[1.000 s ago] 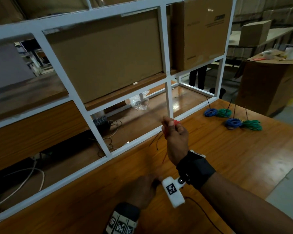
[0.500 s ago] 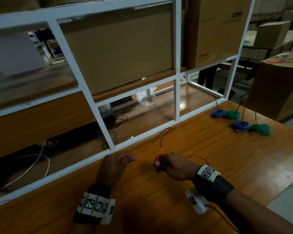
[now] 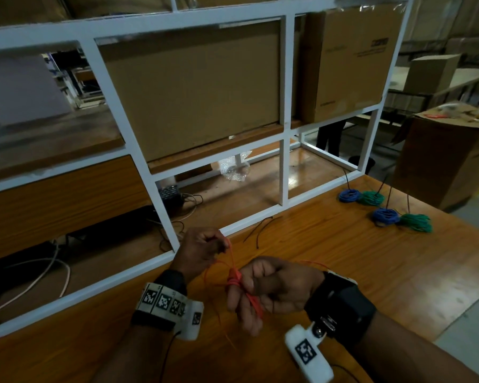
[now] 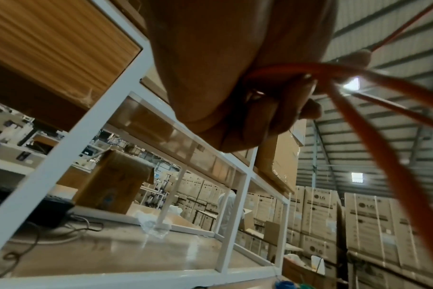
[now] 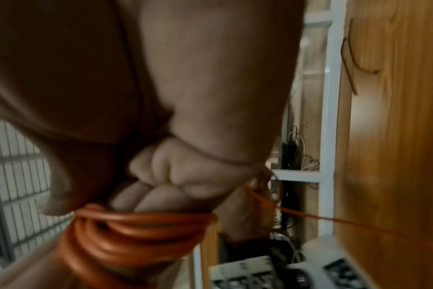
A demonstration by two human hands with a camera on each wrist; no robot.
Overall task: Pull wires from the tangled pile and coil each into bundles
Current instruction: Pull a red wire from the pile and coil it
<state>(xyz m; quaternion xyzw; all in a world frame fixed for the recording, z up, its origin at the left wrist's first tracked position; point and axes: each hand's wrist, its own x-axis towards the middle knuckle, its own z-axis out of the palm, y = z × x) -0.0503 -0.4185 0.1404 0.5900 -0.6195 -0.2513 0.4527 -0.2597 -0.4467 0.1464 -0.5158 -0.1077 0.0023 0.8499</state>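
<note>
A thin red wire runs between both hands above the wooden table. My left hand pinches the wire's free strand, fingers curled; the left wrist view shows the red wire passing under its fingertips. My right hand holds several red loops wound round its fingers, and the right wrist view shows those coils close up, with one strand leading off right. The hands are a short gap apart near the table's front.
Two blue and two green coiled bundles lie at the table's far right. Loose black ties lie by the white metal frame. Cardboard boxes stand behind the frame; cables and a plug strip lie beyond it.
The right hand dropped from near the frame down to the table front, and now has red loops round its fingers. The left hand rose and pinches the strand closer to the right.
</note>
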